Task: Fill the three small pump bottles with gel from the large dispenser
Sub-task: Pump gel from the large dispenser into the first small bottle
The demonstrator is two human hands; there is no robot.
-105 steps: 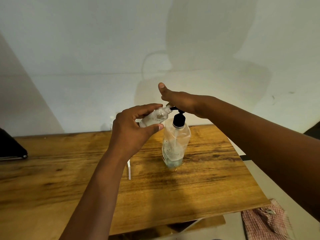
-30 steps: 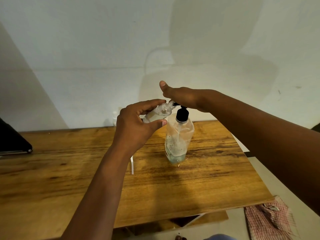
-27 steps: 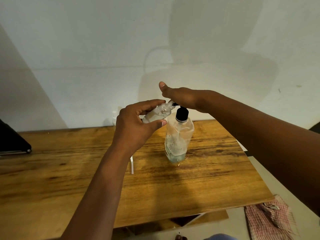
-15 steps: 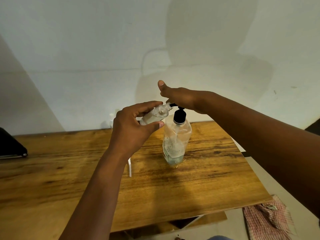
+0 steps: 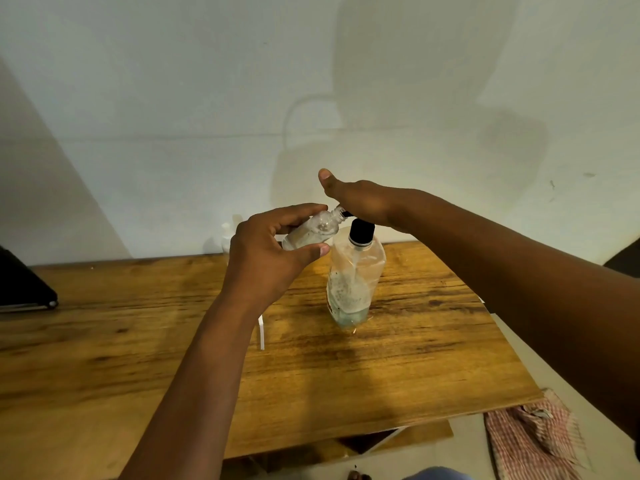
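The left hand (image 5: 265, 261) grips a small clear plastic bottle (image 5: 310, 232) tilted, its mouth at the black nozzle of the tall clear gel dispenser (image 5: 355, 282) standing mid-counter (image 5: 104, 341). The right hand (image 5: 360, 202) presses flat-fingered on the pump.

Two bare forearms, no sleeves, short fingernails, bare hands

Wooden counter (image 5: 398, 368) with dark grain streaks, set against a pale wall (image 5: 173, 98) carrying soft shadows. Black flat device (image 5: 20, 289) at the counter's left edge, partly cut off by the frame. Red-and-white checked cloth (image 5: 533, 441) crumpled on the floor (image 5: 519, 348) lower right, below the counter's near right corner
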